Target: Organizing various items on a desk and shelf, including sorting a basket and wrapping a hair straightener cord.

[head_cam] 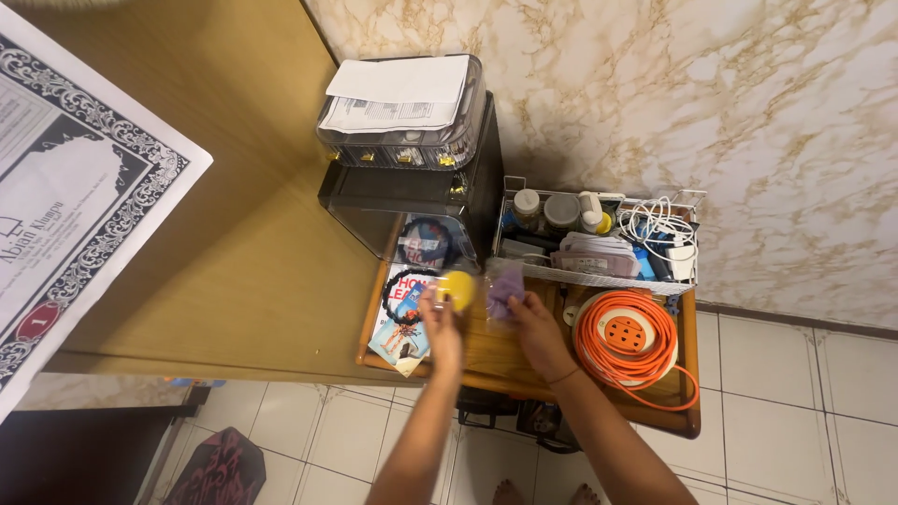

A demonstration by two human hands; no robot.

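My left hand (442, 323) holds a round yellow object (456, 289) above the small wooden table (486, 360). My right hand (535, 323) grips a clear plastic bag with purple stuff inside (504, 289), just right of the yellow object. Both hands hover over the table's middle. A black beaded bracelet (402, 295) lies on a magazine (400, 318) just left of my left hand.
An orange coiled extension cord reel (627, 335) sits at the table's right. A white wire basket (599, 234) with jars, cables and packets stands behind. A dark box with a clear drawer organiser and papers (402, 112) on top stands at the back left. A certificate (65, 187) lies on the wooden surface at left.
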